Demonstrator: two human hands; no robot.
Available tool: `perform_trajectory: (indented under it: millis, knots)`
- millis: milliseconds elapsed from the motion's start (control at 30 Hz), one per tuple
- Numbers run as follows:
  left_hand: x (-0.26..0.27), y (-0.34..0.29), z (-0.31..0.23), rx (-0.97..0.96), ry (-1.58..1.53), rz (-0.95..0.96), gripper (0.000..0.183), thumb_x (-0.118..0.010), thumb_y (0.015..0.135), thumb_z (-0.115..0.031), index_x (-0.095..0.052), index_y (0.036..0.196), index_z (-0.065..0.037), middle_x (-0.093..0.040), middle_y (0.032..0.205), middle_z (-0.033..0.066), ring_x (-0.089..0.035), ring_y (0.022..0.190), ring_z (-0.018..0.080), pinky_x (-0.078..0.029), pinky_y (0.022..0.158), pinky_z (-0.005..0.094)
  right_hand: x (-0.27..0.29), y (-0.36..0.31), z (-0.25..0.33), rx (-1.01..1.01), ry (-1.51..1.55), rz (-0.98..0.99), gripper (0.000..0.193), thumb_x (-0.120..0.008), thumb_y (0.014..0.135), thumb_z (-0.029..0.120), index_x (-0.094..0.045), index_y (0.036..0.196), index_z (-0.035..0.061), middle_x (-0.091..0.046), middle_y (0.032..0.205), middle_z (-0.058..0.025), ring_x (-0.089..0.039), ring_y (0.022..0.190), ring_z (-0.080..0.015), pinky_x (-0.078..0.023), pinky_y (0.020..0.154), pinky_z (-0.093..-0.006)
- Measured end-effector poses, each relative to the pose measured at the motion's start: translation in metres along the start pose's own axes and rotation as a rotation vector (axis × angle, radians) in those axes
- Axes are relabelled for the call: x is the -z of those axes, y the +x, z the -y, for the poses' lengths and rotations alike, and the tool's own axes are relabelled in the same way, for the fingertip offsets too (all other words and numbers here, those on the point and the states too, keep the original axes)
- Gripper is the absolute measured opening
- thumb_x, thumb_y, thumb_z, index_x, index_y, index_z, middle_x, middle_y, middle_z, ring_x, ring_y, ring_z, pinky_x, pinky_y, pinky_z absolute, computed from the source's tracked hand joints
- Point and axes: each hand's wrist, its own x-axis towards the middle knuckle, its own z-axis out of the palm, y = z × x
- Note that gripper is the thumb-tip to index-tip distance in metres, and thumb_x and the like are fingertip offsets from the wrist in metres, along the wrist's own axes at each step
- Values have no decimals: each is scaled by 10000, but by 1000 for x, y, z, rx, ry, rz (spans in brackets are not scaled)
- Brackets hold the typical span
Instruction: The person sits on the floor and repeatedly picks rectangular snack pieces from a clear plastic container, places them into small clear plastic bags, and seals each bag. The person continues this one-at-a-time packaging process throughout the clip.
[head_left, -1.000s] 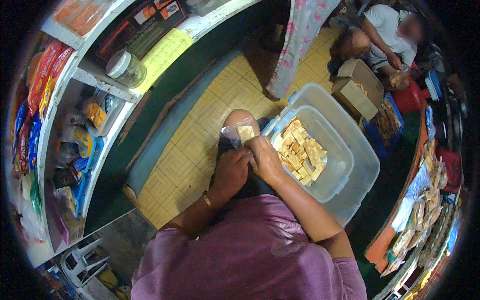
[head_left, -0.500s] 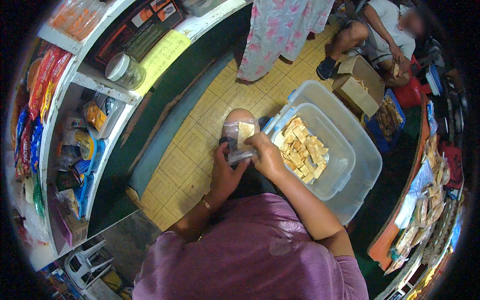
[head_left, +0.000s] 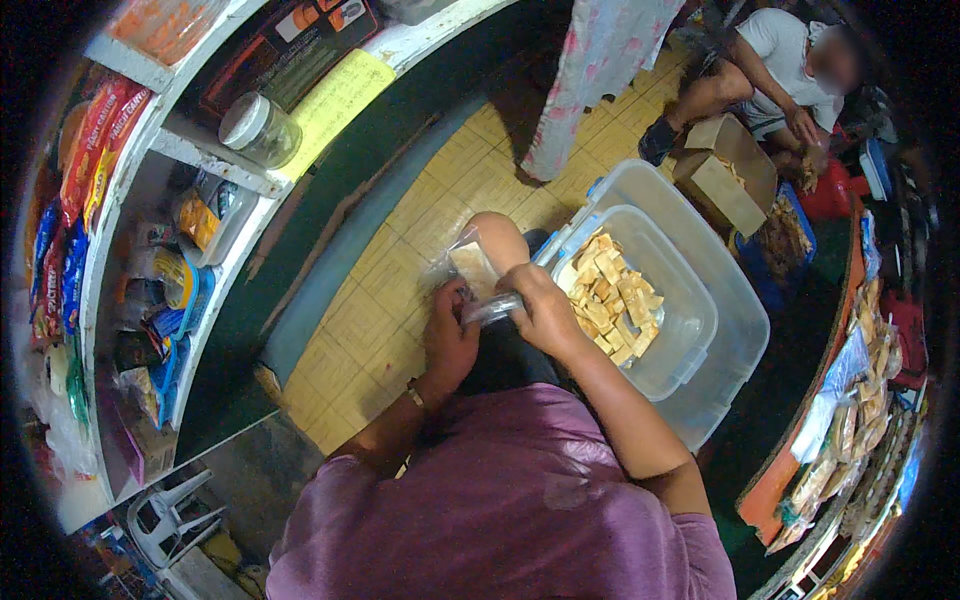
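Observation:
Over my knee, both hands grip a small clear plastic bag with a pale, flat snack piece in its far end. My left hand is closed on the bag's left side. The fingers of my right hand pinch its right side, and the film is stretched between the two hands. Just right of my right hand stands a clear plastic tub, set in a larger clear bin. Inside the tub lies a heap of golden-brown snack pieces.
Shelves with packets and a clear jar curve along my left. A patterned cloth hangs ahead. At the far right a person sits by a cardboard box and a blue tray. Bagged goods line the right edge.
The bag has tilted left, and its near part is now drawn tight between my hands. My right hand has shifted slightly right. The seated person's hands have moved lower.

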Motion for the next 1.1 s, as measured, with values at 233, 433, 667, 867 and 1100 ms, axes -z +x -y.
perform_trajectory:
  millis: [233, 433, 667, 867, 1100]
  knots:
    - [-14, 1, -1, -95, -18, 21, 601, -566, 832, 26, -335, 1382, -42, -461, 1306, 197, -544, 1073, 345, -445, 930, 410, 0, 2, 14, -90, 1, -44, 495, -729, 719, 95, -519, 1164, 42, -575, 1106, -179, -551, 1080, -373, -464, 885, -419]
    - [-8, 0, -4, -66, 1, 36, 602, -574, 840, 2, -325, 1388, -30, -462, 1321, 207, -562, 1040, 352, -460, 912, 418, -2, 16, 13, -175, -56, 62, 546, -753, 681, 63, -491, 1160, 54, -576, 1099, -202, -556, 1047, -412, -475, 850, -452]
    - [4, 3, -8, -119, 188, 2, 573, -629, 803, -71, -407, 1328, -8, -574, 925, 151, -571, 878, 306, -466, 792, 421, -6, 19, 11, -164, -91, -29, 500, -759, 634, 74, -525, 1076, 64, -571, 986, -171, -568, 967, -390, -482, 783, -432]
    - [5, 4, -10, -28, 212, 180, 586, -626, 783, -42, -415, 1329, -23, -584, 976, 150, -587, 853, 303, -482, 808, 411, -12, 14, 3, -151, -119, -116, 499, -788, 591, 42, -527, 1016, 61, -558, 945, -178, -556, 940, -391, -470, 790, -455]
    - [15, -13, -2, -300, 272, 138, 503, -681, 754, -124, -515, 1224, -57, -580, 880, 131, -566, 820, 322, -459, 751, 435, -19, 14, 3, -126, -146, -199, 404, -764, 633, 53, -539, 968, 59, -548, 905, -168, -556, 894, -378, -461, 731, -450]
